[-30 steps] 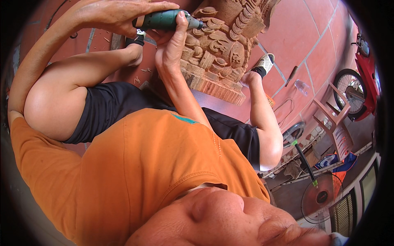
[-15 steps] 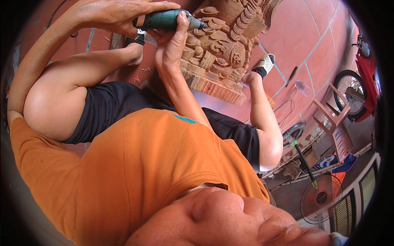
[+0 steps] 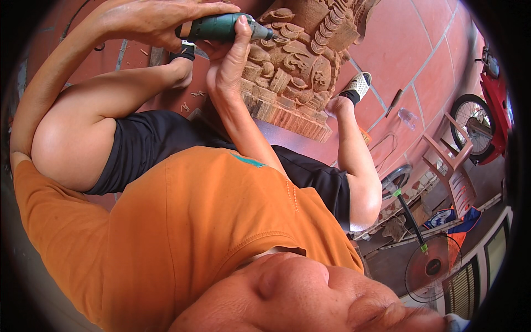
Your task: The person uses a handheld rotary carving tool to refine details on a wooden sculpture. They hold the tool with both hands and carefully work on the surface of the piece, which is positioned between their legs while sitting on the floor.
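Note:
A green rotary tool (image 3: 218,27) with a dark nose lies nearly level at the top of the view. My left hand (image 3: 152,25) grips its rear end, one finger stretched along the top. Nearer the nose, my right hand (image 3: 225,63) is closed on it from below, thumb on the casing and the other fingers partly hidden. Just right of the nose stands a brown wood carving (image 3: 293,61) with coin-like discs and rounded relief on a block base. The nose tip is at the carving's left side; whether the bit touches the wood, I cannot tell.
My bent legs flank the carving. Wood chips (image 3: 193,99) lie on the red tiles. To the right are a dark-handled tool (image 3: 394,103), a clear cup (image 3: 408,118), a plastic chair (image 3: 459,185), a standing fan (image 3: 433,266) and a red motorbike (image 3: 492,119).
The rotary tool and both hands have shifted slightly to the left. The carving and my legs stay in place.

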Action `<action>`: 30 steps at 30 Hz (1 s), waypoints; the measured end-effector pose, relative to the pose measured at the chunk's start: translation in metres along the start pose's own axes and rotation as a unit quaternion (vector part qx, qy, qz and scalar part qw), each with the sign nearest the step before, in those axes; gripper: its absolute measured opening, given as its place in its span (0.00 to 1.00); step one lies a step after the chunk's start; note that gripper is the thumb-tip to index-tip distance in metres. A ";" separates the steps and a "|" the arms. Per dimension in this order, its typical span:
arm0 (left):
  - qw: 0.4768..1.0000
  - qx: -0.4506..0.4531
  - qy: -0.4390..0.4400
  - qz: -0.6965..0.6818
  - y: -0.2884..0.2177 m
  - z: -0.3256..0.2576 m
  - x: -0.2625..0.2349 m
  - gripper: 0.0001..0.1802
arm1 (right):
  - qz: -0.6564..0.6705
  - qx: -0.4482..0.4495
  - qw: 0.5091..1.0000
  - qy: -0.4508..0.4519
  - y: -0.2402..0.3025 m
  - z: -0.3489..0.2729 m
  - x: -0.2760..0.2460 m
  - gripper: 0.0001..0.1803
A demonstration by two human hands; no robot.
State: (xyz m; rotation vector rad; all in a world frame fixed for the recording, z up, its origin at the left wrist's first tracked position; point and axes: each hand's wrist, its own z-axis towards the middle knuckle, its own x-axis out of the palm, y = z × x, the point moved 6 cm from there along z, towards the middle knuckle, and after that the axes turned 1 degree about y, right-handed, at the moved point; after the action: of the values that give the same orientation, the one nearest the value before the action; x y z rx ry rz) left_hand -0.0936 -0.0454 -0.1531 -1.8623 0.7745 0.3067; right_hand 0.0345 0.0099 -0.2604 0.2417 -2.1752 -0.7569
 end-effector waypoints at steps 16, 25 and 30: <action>1.000 -0.006 0.007 -0.012 -0.004 -0.002 0.004 0.51 | 0.006 0.002 1.000 -0.004 -0.005 -0.001 0.001 0.33; 0.999 -0.028 0.016 0.007 -0.001 -0.003 0.006 0.51 | 0.010 0.002 1.000 -0.006 -0.007 -0.004 0.005 0.33; 1.000 -0.027 0.012 0.003 0.001 -0.006 0.006 0.51 | -0.001 0.004 1.000 0.005 -0.009 -0.003 0.006 0.33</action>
State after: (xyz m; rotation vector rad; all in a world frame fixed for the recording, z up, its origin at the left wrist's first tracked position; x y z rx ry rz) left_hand -0.0905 -0.0531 -0.1544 -1.9170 0.7948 0.3115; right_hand 0.0328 -0.0008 -0.2602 0.2508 -2.1697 -0.7460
